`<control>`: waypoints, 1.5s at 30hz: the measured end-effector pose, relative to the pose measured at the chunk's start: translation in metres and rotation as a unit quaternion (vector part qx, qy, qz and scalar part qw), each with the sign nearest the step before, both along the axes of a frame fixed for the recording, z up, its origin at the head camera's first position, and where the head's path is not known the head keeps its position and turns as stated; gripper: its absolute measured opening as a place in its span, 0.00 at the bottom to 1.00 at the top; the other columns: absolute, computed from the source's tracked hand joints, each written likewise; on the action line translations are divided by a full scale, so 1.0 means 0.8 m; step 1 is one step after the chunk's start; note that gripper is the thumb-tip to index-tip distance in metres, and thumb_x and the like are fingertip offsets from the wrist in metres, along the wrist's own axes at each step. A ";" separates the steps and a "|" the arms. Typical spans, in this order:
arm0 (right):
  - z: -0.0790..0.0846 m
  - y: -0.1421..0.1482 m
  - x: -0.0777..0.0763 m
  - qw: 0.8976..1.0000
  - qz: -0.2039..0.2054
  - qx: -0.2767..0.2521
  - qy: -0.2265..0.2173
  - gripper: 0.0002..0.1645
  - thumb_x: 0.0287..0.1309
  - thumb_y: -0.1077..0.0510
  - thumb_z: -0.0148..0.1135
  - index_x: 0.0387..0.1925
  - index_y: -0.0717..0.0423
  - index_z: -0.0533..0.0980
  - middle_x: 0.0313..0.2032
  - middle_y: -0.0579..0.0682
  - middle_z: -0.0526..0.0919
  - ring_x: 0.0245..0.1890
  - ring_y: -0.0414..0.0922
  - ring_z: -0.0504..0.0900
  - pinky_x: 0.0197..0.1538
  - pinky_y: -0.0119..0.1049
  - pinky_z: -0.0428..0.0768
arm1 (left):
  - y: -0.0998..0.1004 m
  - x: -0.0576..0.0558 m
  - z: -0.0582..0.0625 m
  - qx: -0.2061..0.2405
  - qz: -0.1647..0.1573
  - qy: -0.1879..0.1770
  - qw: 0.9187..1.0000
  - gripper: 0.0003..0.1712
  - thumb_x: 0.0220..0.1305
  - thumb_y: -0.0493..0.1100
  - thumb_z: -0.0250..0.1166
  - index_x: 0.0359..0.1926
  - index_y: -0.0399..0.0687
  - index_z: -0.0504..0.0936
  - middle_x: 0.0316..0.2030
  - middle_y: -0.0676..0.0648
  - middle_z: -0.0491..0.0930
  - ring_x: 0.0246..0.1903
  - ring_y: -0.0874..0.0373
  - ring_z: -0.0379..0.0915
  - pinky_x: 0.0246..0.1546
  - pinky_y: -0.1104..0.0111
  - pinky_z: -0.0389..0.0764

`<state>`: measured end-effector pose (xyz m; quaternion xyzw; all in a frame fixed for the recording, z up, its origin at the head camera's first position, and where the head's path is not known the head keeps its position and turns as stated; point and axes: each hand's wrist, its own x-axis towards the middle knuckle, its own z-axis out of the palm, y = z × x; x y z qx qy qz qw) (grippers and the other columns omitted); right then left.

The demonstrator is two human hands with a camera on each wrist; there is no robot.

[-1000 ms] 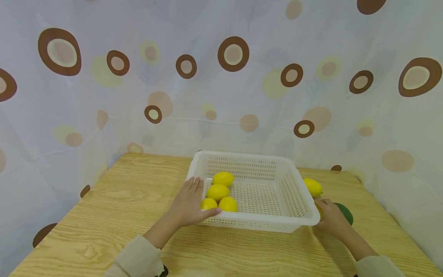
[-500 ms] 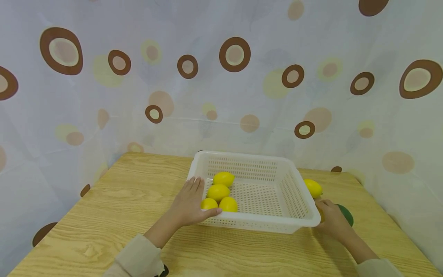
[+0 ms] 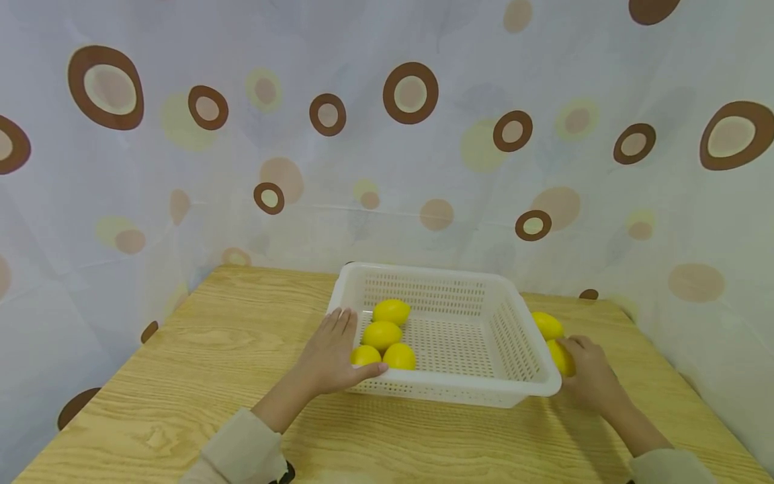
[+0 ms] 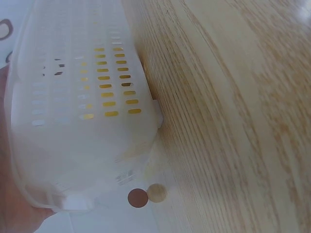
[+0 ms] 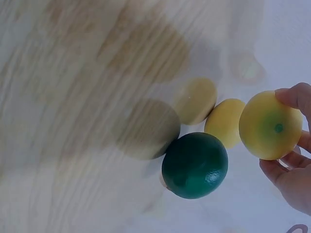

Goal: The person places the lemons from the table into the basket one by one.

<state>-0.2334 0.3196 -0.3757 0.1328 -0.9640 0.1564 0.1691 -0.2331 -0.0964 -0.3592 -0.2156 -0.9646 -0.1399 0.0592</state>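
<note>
A white plastic basket (image 3: 459, 381) stands on the wooden table, with several yellow lemons (image 3: 391, 312) in its left part. My left hand (image 3: 326, 356) rests on the basket's front left corner. Its fingers lie over the left rim and its thumb along the front one. To the right of the basket, my right hand (image 3: 589, 376) pinches a lemon (image 5: 267, 128) between thumb and fingers, raised beside the basket's right wall. Another lemon (image 3: 547, 325) lies just behind it. In the right wrist view a round dark green fruit (image 5: 194, 165) shows on the table; my hand hides it in the head view.
The wooden table (image 3: 199, 349) reaches out on both sides of the basket. A pale curtain (image 3: 363, 168) with brown and yellow circles hangs behind and beside the table. Through the slots in the basket's wall (image 4: 63, 141), yellow shows in the left wrist view.
My right hand has lifted the lemon slightly up and to the right, so more of it shows. The green fruit has gone out of sight behind that hand. My left hand has stayed put.
</note>
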 end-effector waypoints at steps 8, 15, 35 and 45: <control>0.009 0.004 -0.002 1.000 0.000 0.009 0.019 0.36 0.42 0.62 0.71 0.50 0.81 0.68 0.47 0.78 0.69 0.44 0.72 0.69 0.43 0.62 0.75 | 0.000 0.000 0.000 0.002 0.001 0.004 1.000 0.57 0.57 0.71 0.52 0.67 0.27 0.51 0.69 0.31 0.51 0.70 0.39 0.43 0.71 0.53 0.48; 0.022 0.006 -0.002 1.000 -0.002 0.001 0.004 0.37 0.41 0.64 0.70 0.52 0.81 0.66 0.48 0.79 0.68 0.45 0.72 0.68 0.43 0.64 0.73 | 0.000 0.000 -0.001 0.001 -0.002 0.012 1.000 0.57 0.57 0.71 0.52 0.67 0.26 0.52 0.68 0.31 0.52 0.70 0.39 0.44 0.71 0.53 0.48; 0.052 -0.004 -0.008 0.997 0.002 -0.006 0.083 0.35 0.35 0.71 0.69 0.48 0.82 0.68 0.44 0.77 0.70 0.41 0.69 0.69 0.39 0.62 0.75 | 0.001 0.001 0.000 -0.001 0.001 0.010 1.000 0.57 0.56 0.72 0.51 0.67 0.27 0.52 0.68 0.31 0.52 0.70 0.39 0.45 0.71 0.53 0.48; 0.069 -0.013 -0.016 0.997 0.009 -0.019 0.078 0.34 0.38 0.71 0.66 0.50 0.81 0.67 0.47 0.77 0.68 0.42 0.68 0.67 0.38 0.61 0.74 | 0.001 0.001 0.001 0.003 0.001 0.007 1.000 0.57 0.56 0.72 0.51 0.67 0.27 0.52 0.68 0.31 0.52 0.70 0.39 0.44 0.71 0.53 0.48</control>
